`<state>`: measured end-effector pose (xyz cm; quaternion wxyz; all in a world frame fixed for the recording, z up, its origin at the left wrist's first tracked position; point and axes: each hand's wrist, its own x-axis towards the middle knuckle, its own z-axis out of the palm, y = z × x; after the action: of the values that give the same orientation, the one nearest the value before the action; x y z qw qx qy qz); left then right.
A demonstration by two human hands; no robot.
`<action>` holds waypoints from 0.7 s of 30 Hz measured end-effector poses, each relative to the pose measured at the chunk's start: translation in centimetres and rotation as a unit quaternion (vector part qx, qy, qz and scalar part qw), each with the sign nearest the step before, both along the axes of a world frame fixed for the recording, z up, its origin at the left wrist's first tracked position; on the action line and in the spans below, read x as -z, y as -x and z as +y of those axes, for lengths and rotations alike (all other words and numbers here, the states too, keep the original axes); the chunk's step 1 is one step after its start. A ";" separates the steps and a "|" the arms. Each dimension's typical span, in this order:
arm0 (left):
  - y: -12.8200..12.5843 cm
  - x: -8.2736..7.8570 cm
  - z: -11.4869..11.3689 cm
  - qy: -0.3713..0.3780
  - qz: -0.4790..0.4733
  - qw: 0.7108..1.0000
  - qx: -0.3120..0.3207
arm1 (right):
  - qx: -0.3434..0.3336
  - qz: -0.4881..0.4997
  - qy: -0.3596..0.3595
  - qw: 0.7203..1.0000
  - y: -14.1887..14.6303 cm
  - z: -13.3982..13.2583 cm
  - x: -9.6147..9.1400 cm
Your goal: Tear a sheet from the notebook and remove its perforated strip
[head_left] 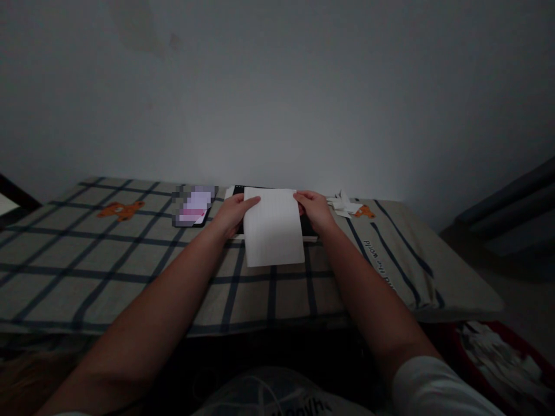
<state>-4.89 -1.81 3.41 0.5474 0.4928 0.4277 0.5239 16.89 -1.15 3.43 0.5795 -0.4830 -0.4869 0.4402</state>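
Observation:
A white sheet of paper (273,226) is held up over the far middle of a table covered with a checked cloth (108,260). My left hand (234,212) grips the sheet's upper left corner, thumb on top. My right hand (314,209) pinches its upper right corner. Behind the sheet lies a dark flat object (240,189), mostly hidden by the paper and my hands.
A phone with a lit screen (195,207) lies left of my left hand. Scraps of white paper (344,205) sit right of my right hand. A plain wall stands behind the table. A red container with white scraps (503,352) is at lower right.

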 end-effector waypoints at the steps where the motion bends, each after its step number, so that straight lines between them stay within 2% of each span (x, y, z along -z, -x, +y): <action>1: 0.0 -0.1 0.0 0.003 -0.010 1.000 0.002 | -0.003 0.007 0.001 1.000 0.0 0.0 0.0; 7: 0.0 -0.5 -0.1 0.038 -0.030 0.999 -0.023 | -0.038 0.057 0.017 0.997 -0.1 -0.2 -0.1; 21: 0.6 0.5 1.0 0.059 -0.037 0.997 -0.024 | -0.026 0.048 0.050 0.997 -0.2 0.5 0.9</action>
<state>-5.48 -0.78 2.93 0.5788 0.4295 0.4488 0.5283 17.14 -0.66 2.55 0.5661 -0.4767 -0.4480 0.5015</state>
